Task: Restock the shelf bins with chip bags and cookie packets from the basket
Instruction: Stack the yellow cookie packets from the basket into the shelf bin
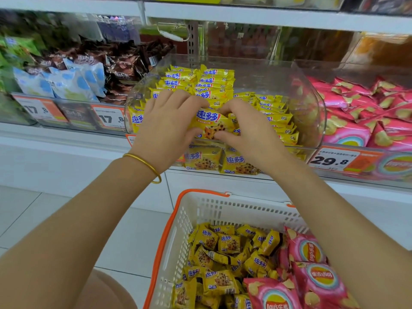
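Cookie packet (211, 124) is held over the front of the clear bin (313, 101), above packets already lying there. The left hand (165, 128) and right hand (249, 132) each have a curled grip on one end. The shelved packets (214, 85) stand loosely on edge, so a rough push would likely topple them. Overfilling the front could spill some toward the basket (223, 208) below.

One head-worn wide-angle camera looks forward and down, close over the clear bin (313, 117) and basket (223, 211).
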Available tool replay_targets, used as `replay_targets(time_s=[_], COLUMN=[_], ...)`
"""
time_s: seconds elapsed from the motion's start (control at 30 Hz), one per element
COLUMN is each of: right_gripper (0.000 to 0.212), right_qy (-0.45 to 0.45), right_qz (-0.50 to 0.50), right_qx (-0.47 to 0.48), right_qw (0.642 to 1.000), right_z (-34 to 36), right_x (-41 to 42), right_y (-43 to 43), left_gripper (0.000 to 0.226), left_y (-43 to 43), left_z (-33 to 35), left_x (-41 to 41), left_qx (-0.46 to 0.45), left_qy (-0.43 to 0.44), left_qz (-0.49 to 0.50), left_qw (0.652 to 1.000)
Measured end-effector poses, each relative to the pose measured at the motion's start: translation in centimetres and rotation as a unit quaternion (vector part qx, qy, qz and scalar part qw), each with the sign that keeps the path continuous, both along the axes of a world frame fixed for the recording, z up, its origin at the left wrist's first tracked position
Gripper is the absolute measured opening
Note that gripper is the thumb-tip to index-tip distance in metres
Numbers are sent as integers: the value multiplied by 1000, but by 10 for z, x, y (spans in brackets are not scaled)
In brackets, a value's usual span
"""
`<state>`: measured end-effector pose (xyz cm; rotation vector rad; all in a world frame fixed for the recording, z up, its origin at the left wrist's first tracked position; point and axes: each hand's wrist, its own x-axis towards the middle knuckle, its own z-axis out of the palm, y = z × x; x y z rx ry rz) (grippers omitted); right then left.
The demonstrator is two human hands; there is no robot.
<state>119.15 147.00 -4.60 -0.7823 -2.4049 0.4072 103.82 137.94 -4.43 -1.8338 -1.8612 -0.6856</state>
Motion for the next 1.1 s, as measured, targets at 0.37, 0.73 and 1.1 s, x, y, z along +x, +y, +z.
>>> replay_targets(time_s=[0.37, 0.73, 1.1], right_gripper=[36, 37, 10], right_qy=[24, 162, 181], right_qz=[28, -59, -20], right_qx=[-87, -227, -367], right_qw=[996, 958, 912], right_z=[12, 10, 18], right_x=[-9, -13, -10], right_y=[3, 1, 15], left_gripper=[26, 30, 48], left_y=[-4, -15, -19], left_z=[3, -3, -23], left_x=[-12, 5, 29], left_qx=[-8, 24, -30], left_qy=[15, 91, 118], left_qz=[-6, 22, 40], left_qw=[1000, 995, 992])
